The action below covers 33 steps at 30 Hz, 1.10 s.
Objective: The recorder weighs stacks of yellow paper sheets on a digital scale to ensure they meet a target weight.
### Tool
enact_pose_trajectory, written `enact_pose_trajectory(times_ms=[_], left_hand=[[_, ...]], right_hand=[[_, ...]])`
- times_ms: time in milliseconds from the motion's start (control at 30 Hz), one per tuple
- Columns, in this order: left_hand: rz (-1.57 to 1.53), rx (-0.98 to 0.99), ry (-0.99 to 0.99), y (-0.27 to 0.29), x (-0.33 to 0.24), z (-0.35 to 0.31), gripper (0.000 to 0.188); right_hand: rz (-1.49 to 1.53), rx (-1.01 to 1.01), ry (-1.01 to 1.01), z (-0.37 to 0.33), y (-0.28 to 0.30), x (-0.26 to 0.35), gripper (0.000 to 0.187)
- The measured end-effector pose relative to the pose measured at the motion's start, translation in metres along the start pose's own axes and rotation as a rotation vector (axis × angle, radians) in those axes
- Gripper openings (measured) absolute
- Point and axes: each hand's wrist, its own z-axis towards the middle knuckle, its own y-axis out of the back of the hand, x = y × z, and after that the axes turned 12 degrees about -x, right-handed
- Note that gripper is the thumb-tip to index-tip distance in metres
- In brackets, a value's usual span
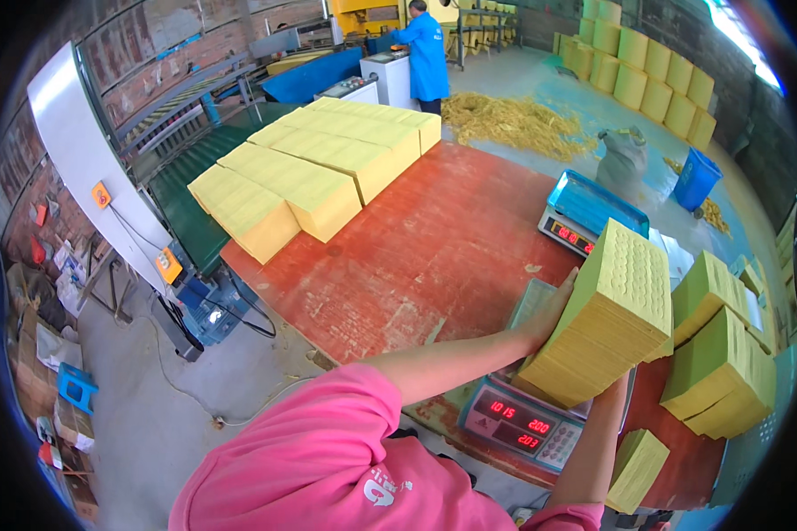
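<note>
A tall stack of yellow paper sheets [586, 341], with rows of curved marks on its top face, is between my two hands over a digital scale [527, 425]. The scale's red digits are lit. My left hand [551, 317] presses flat along the stack's left side. At its near lower edge is my right hand [609, 403], the fingers mostly hidden by the paper. Whether the stack's underside touches the scale pan is hidden from me.
Long yellow paper blocks [328, 146] lie at the red table's [398, 257] far left. A second scale [598, 203] stands behind my stack. More paper stacks [722, 372] are at the right, with a small one [638, 469] near me. A person in blue [427, 57] stands at a machine.
</note>
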Motion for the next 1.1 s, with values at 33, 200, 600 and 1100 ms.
enact_pose_trajectory(times_ms=[33,200,600,1100], left_hand=[[0.031,-0.032,0.011,-0.001,-0.005,-0.004,0.073],[0.025,-0.052,0.028,-0.005,0.002,-0.013,0.073],[0.785,-0.518,-0.149,0.243,0.008,-0.12,0.051],[1.698,-0.517,-0.332,0.285,0.008,-0.215,0.054]], right_hand=[[0.005,-0.003,0.0,-0.003,0.0,-0.002,0.045],[0.028,-0.023,0.02,-0.012,0.01,0.002,0.046],[-0.138,-0.291,0.342,-0.14,0.07,0.063,0.045],[-0.016,-0.514,0.13,-0.307,0.139,-0.025,0.023]])
